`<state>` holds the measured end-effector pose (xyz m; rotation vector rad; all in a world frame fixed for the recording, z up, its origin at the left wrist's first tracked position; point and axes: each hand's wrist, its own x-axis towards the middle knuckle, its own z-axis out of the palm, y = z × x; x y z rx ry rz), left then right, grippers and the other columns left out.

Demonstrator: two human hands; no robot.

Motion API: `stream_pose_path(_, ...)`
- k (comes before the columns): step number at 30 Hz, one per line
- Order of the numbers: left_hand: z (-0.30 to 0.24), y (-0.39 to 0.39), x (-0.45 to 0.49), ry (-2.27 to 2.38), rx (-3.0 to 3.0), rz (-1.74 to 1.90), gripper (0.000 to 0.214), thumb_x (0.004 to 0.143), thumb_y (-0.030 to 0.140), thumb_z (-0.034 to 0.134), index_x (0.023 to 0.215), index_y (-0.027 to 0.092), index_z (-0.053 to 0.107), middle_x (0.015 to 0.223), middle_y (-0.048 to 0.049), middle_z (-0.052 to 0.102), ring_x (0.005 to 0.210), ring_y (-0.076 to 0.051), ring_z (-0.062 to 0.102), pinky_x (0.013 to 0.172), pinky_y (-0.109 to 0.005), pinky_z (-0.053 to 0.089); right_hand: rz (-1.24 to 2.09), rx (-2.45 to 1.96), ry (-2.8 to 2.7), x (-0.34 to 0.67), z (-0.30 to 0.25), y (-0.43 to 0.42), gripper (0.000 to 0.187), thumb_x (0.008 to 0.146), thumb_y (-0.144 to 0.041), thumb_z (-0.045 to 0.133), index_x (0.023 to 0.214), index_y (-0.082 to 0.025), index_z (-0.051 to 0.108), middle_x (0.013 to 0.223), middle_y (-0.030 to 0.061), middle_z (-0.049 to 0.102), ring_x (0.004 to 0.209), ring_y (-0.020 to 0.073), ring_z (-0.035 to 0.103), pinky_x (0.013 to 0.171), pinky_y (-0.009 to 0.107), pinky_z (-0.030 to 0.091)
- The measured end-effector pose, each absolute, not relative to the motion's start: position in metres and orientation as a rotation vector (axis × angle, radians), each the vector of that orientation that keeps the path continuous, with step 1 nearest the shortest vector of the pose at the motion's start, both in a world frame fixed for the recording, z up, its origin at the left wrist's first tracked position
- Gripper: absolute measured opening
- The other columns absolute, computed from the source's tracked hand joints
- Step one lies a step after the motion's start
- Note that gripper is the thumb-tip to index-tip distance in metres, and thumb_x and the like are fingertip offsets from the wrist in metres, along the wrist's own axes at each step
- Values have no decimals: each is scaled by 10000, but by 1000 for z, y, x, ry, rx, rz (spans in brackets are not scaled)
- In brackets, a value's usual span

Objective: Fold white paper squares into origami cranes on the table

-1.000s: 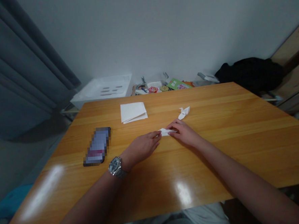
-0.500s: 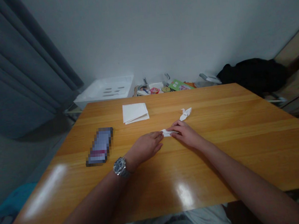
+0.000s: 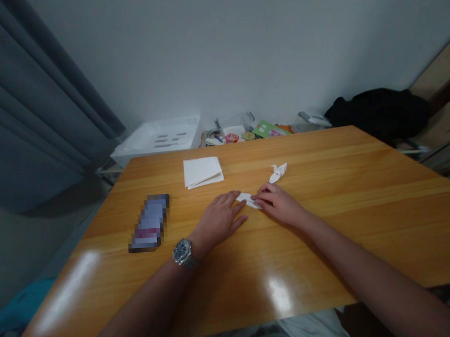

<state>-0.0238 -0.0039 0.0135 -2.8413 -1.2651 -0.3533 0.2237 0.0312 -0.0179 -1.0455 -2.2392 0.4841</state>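
Note:
A small folded white paper (image 3: 246,198) lies on the wooden table between my hands. My left hand (image 3: 221,215) rests with its fingers spread, the fingertips touching the paper's left end. At the paper's right end, my right hand (image 3: 278,202) pinches it between thumb and fingers. Just beyond the right hand stands a folded paper bird (image 3: 277,173), apart from it. A watch (image 3: 183,252) is on my left wrist.
A blurred-out phone (image 3: 151,223) lies on the left of the table (image 3: 344,191). Folded lined sheets (image 3: 202,172) sit toward the back. Behind the far edge are a white tray (image 3: 162,134), a green booklet (image 3: 267,129) and a black cloth-like heap (image 3: 378,116).
The folded paper has turned, its left end now farther away and its right end nearer. My left fingers have spread apart. My right hand keeps its grip in nearly the same place.

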Motion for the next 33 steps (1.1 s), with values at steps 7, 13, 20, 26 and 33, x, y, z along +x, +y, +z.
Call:
stream_pose_path(7,13,-1,-24,-1365,-2787,-393,483,1016,484,444,1353,167,583,1369,-146,575,1257,-294,527,1083,-449,411,457,-956,-2326,218,-8,23,198,950,-277,616,1056,-253,782,1011,91,627,984,233,575,902,426,484)
stream_pose_path(13,10,2,-24,-1364,-2852,-439,411,1011,413,487,1330,176,591,1311,-115,620,1202,-272,563,1057,-423,434,466,-940,-2330,216,-7,21,203,945,-275,622,1077,-275,776,1040,91,640,1002,239,577,914,442,487)
stream_pose_path(20,5,5,-27,-1357,-2883,-485,404,998,373,524,1341,169,586,1329,-117,619,1217,-269,568,1072,-415,437,424,-946,-2326,215,-4,20,215,957,-276,606,1116,-252,749,1095,97,657,1057,247,580,942,436,489)
stream_pose_path(26,2,8,-27,-1277,-2966,-497,372,1007,317,508,1347,183,580,1369,-106,609,1254,-247,563,1096,-406,426,443,-913,-2301,216,-7,24,316,993,-286,548,1287,-247,657,1246,105,664,1172,251,578,1024,474,473)
stream_pose_path(33,9,8,-25,-1211,-3032,-502,337,1013,263,480,1321,198,603,1361,-108,611,1242,-232,574,1086,-400,442,502,-909,-2381,217,-15,28,380,1027,-278,469,1384,-263,596,1443,94,580,1387,251,480,1166,520,376)
